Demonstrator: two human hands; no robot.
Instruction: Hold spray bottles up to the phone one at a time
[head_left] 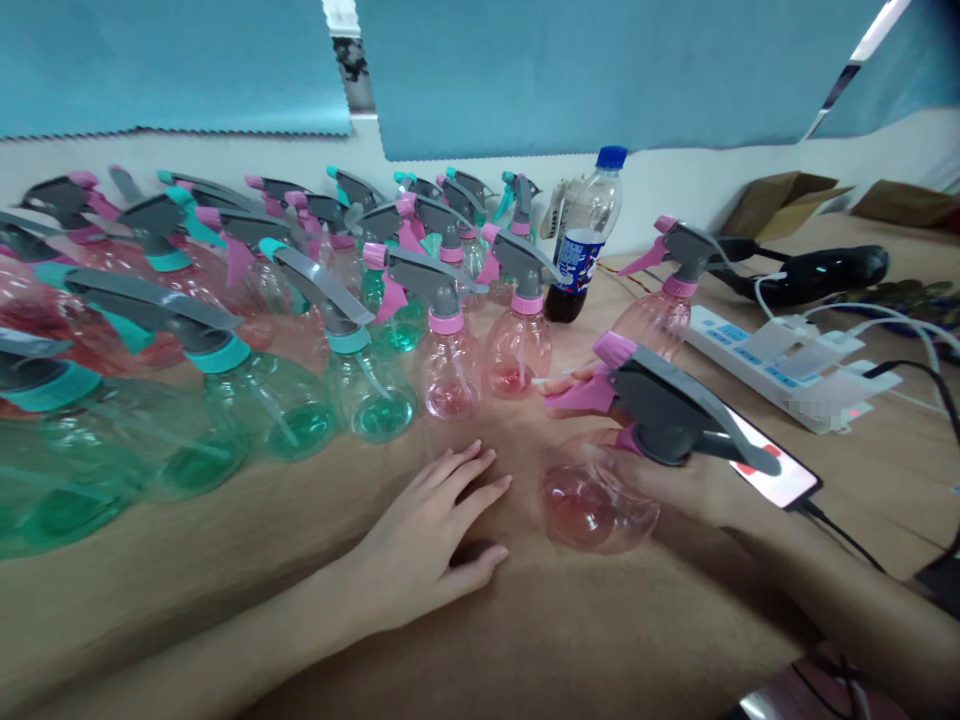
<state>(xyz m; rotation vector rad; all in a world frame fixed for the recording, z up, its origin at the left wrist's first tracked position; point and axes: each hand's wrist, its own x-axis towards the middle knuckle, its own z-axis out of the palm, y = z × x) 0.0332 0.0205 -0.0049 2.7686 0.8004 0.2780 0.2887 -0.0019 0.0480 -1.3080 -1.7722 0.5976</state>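
My right hand (679, 485) is wrapped round a pink spray bottle (596, 500) with a grey head and pink trigger, tilted over the wooden table (585, 630) towards me. My left hand (431, 530) lies flat on the table just left of that bottle, fingers stretched out, holding nothing. Behind both hands stand several pink spray bottles (450, 375) and teal spray bottles (375, 390), filling the left half of the table.
A dark soda bottle with a blue cap (581, 240) stands at the back. A white power strip (787, 360) with plugs and cables, a phone (772, 465) and a black device (817, 275) lie to the right. Cardboard boxes (780, 200) sit far right.
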